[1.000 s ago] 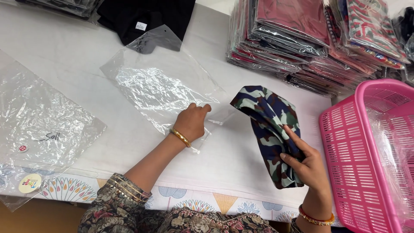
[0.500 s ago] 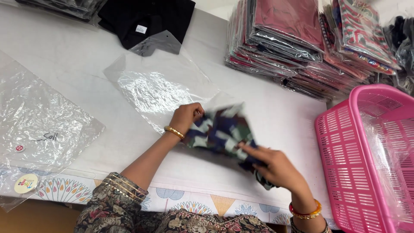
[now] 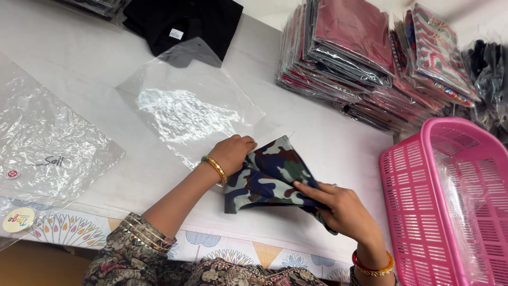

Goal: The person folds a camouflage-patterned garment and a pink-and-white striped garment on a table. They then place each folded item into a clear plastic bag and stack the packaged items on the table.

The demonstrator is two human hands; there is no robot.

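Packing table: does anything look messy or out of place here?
Mostly tidy. One clear plastic bag at the left edge is crumpled and hangs off the table; the packaged garment stacks lean unevenly. The camouflage cloth looks undamaged.

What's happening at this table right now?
A person at a white table holds a folded camouflage cloth with both hands: the left hand grips its upper left edge, the right hand its lower right. A clear plastic bag lies flat just beyond it. Stacks of bagged garments and a pink basket sit to the right.
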